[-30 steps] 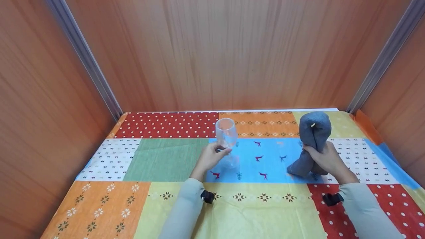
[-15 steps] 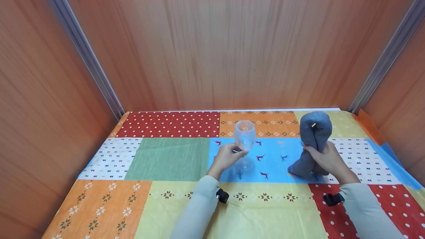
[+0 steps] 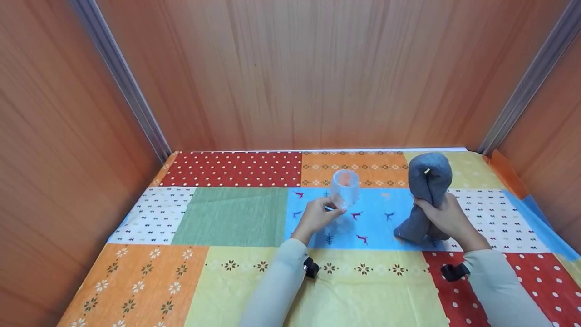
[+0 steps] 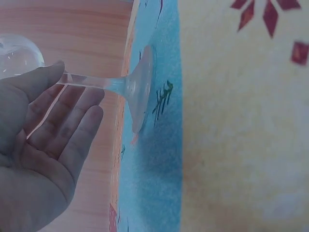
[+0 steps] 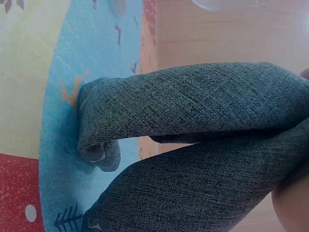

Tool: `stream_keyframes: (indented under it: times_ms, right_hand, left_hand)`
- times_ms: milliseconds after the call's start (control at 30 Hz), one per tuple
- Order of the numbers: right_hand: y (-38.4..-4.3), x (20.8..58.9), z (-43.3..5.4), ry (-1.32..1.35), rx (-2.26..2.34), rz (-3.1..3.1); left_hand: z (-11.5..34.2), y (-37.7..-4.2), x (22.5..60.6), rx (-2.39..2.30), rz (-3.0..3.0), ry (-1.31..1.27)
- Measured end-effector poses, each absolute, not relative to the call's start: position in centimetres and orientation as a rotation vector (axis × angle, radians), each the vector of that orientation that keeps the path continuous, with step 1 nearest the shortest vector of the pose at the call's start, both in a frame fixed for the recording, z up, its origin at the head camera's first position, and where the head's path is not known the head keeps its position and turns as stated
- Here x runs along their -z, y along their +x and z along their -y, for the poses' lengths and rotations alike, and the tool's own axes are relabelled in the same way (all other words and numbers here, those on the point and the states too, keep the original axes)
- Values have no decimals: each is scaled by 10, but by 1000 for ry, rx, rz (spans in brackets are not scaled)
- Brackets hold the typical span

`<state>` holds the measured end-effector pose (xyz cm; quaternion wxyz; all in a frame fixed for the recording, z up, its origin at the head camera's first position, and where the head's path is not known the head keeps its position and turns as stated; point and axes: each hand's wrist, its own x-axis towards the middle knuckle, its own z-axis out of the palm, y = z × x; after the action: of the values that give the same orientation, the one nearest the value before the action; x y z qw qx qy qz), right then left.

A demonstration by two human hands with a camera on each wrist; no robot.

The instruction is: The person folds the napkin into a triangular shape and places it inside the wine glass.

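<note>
A clear wine glass (image 3: 345, 190) stands upright over the blue patch, its stem pinched between the thumb and fingers of my left hand (image 3: 317, 218). In the left wrist view the round foot of the glass (image 4: 141, 92) is right at the cloth. To the right, my right hand (image 3: 448, 222) grips a grey woven-fabric piece (image 3: 429, 181) at its middle. That piece makes a thick loop at the top with a small pale tag, and its two ends spread downward. In the right wrist view those ends reach the blue patch, and most of the hand is hidden behind the fabric.
A patchwork tablecloth (image 3: 240, 215) with many colours and prints covers the table. Wood-grain panels (image 3: 290, 77) enclose it at the back and sides, with metal strips (image 3: 131, 86) in the corners. A black wrist device (image 3: 311, 268) sits on each sleeve.
My left hand has carried the wine glass to the right, nearer the grey fabric piece, and slightly toward me. My right hand keeps its place with the same grip.
</note>
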<state>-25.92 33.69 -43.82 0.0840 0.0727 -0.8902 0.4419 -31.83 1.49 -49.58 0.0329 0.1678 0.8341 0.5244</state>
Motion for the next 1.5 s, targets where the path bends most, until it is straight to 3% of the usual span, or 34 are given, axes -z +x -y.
stream_keyframes:
  times_ms: [467,900,1333,1500]
  right_hand:
    - [-257,436,-336,258,-1327,2685]
    - [-254,429,-330,363,-1259,2748]
    - [-259,431,-317,615,-1064,2719]
    - [-260,430,-309,707,-1007,2726]
  left_hand:
    - [0,-317,486,-1498,-2548,603]
    - [37,-302,429,-1299,-2799,801]
    - [19,-287,383,-768,-3227,1914]
    - [8,-283,377,-555,-3192,2203]
